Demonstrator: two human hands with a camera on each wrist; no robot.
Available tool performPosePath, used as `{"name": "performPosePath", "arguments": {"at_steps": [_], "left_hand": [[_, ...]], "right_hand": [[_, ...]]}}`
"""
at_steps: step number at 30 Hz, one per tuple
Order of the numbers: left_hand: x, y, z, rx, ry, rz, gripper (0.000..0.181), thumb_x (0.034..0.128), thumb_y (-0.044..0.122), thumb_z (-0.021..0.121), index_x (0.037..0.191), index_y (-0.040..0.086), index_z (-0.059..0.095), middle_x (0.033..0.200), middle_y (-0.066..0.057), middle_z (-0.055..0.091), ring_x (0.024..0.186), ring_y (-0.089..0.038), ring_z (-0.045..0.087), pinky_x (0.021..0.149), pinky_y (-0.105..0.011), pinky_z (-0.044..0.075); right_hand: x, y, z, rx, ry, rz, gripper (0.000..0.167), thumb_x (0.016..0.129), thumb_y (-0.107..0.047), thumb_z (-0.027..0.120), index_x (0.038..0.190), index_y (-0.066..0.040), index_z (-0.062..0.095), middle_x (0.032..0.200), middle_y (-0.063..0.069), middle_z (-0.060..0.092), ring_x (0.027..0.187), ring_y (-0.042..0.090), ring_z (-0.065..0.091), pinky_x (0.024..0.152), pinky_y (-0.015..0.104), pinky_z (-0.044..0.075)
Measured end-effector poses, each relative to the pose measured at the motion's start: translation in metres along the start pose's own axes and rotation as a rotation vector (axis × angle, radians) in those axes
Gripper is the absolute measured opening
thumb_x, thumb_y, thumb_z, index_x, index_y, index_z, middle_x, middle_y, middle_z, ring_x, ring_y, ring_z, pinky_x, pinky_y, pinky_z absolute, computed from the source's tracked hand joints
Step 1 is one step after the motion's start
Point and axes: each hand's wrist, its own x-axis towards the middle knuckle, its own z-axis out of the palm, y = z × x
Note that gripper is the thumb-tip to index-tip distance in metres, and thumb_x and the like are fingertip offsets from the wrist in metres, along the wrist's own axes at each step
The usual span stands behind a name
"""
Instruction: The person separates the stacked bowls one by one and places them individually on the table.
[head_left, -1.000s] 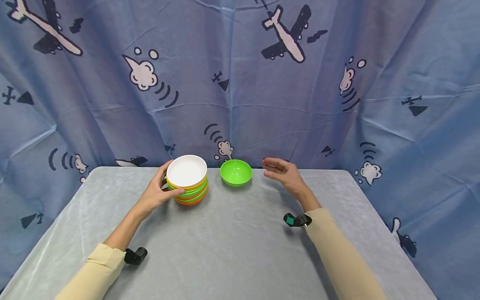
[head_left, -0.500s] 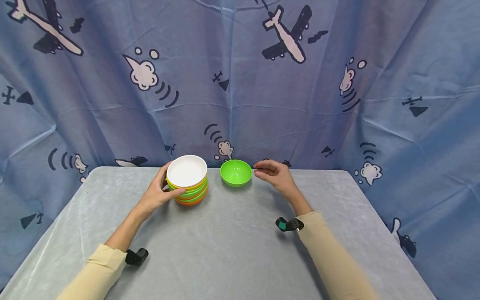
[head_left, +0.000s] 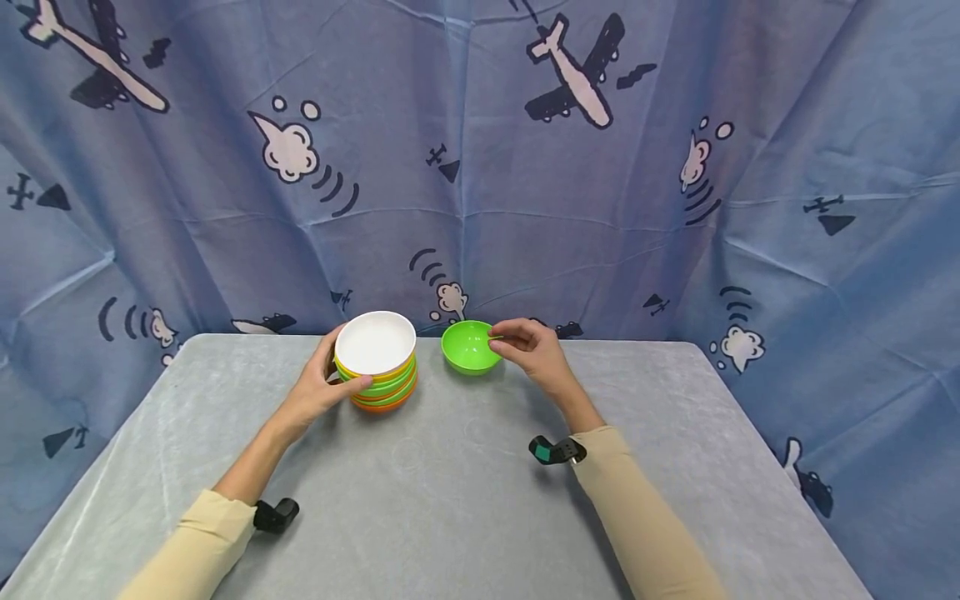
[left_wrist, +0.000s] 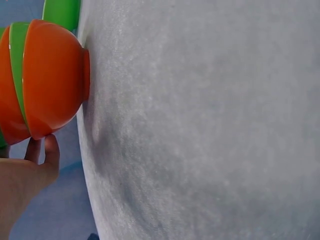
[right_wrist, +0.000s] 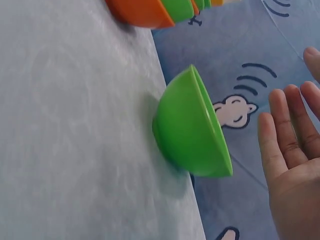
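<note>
A stack of nested bowls (head_left: 384,385), with a white bowl (head_left: 375,343) on top and yellow, green and orange ones beneath, stands near the table's back edge. My left hand (head_left: 315,387) grips its left side, thumb in front and fingers behind. The left wrist view shows fingertips against the lowest orange bowl (left_wrist: 52,75). To the right, a single green bowl (head_left: 467,354) sits upright on the table. My right hand (head_left: 534,352) hovers by its right rim, overlapping it in the head view. In the right wrist view the fingers (right_wrist: 287,127) are loosely extended, apart from the bowl.
A grey cloth covers the table (head_left: 450,500). Directly behind its back edge hangs a blue curtain (head_left: 480,167) printed with airplanes and clouds. A gap separates the stack from the single green bowl.
My right hand has moved left, from beside the green bowl to over its right rim. The left hand and the stack have stayed in place.
</note>
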Motion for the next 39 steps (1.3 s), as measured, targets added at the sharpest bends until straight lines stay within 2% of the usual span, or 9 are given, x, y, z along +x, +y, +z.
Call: {"name": "performPosePath", "arguments": {"at_steps": [6, 11, 17, 21, 27, 35, 39], "left_hand": [[0.0, 0.001, 0.0, 0.013, 0.0, -0.01, 0.092, 0.091, 0.013, 0.078, 0.163, 0.017, 0.02, 0.159, -0.013, 0.031, 0.141, -0.034, 0.032, 0.109, -0.059, 0.031], [0.0, 0.0, 0.0, 0.027, -0.002, -0.007, 0.091, 0.0918, 0.015, 0.077, 0.163, 0.016, 0.02, 0.16, -0.012, 0.03, 0.144, -0.032, 0.03, 0.112, -0.059, 0.026], [-0.001, -0.001, 0.001, 0.04, -0.001, -0.005, 0.091, 0.0921, 0.015, 0.077, 0.163, 0.017, 0.021, 0.16, -0.011, 0.03, 0.144, -0.031, 0.029, 0.113, -0.059, 0.026], [0.0, -0.001, 0.001, 0.035, 0.002, -0.004, 0.09, 0.0921, 0.014, 0.077, 0.163, 0.018, 0.021, 0.16, -0.011, 0.03, 0.144, -0.032, 0.03, 0.112, -0.059, 0.027], [0.0, -0.002, 0.001, 0.03, 0.002, 0.001, 0.091, 0.0921, 0.014, 0.077, 0.163, 0.019, 0.02, 0.161, -0.01, 0.03, 0.144, -0.031, 0.03, 0.112, -0.058, 0.027], [0.0, -0.003, -0.001, 0.036, 0.002, 0.0, 0.092, 0.0916, 0.015, 0.078, 0.163, 0.017, 0.02, 0.161, -0.011, 0.029, 0.145, -0.031, 0.028, 0.114, -0.058, 0.024], [0.001, -0.003, 0.0, 0.039, 0.001, -0.003, 0.092, 0.0917, 0.017, 0.078, 0.163, 0.018, 0.02, 0.161, -0.011, 0.029, 0.145, -0.03, 0.028, 0.114, -0.058, 0.023]], "right_hand": [[0.008, -0.004, 0.016, 0.021, -0.017, -0.009, 0.025, 0.092, 0.004, 0.073, 0.117, 0.008, 0.068, 0.116, 0.029, 0.065, 0.098, 0.027, 0.067, 0.083, 0.03, 0.055], [0.012, -0.006, 0.027, 0.037, -0.032, 0.009, 0.026, 0.093, 0.003, 0.073, 0.117, 0.007, 0.068, 0.118, 0.027, 0.065, 0.098, 0.029, 0.067, 0.083, 0.03, 0.055], [0.016, -0.007, 0.035, 0.048, -0.051, 0.016, 0.028, 0.094, 0.007, 0.069, 0.121, 0.012, 0.065, 0.121, 0.032, 0.062, 0.105, 0.039, 0.064, 0.084, 0.029, 0.054], [0.016, -0.018, 0.04, 0.041, -0.058, 0.017, 0.029, 0.093, 0.007, 0.069, 0.12, 0.015, 0.063, 0.12, 0.034, 0.062, 0.106, 0.045, 0.062, 0.085, 0.028, 0.053], [0.015, -0.032, 0.047, 0.023, -0.062, 0.0, 0.028, 0.094, 0.004, 0.071, 0.118, 0.016, 0.062, 0.118, 0.032, 0.063, 0.103, 0.037, 0.064, 0.088, 0.031, 0.053], [0.023, -0.016, 0.051, 0.027, -0.074, 0.016, 0.03, 0.094, 0.007, 0.069, 0.122, 0.013, 0.063, 0.121, 0.031, 0.063, 0.111, 0.046, 0.06, 0.091, 0.032, 0.052], [0.026, -0.013, 0.055, 0.026, -0.086, 0.005, 0.031, 0.092, 0.005, 0.072, 0.122, 0.009, 0.064, 0.122, 0.028, 0.064, 0.111, 0.042, 0.062, 0.093, 0.034, 0.053]]}}
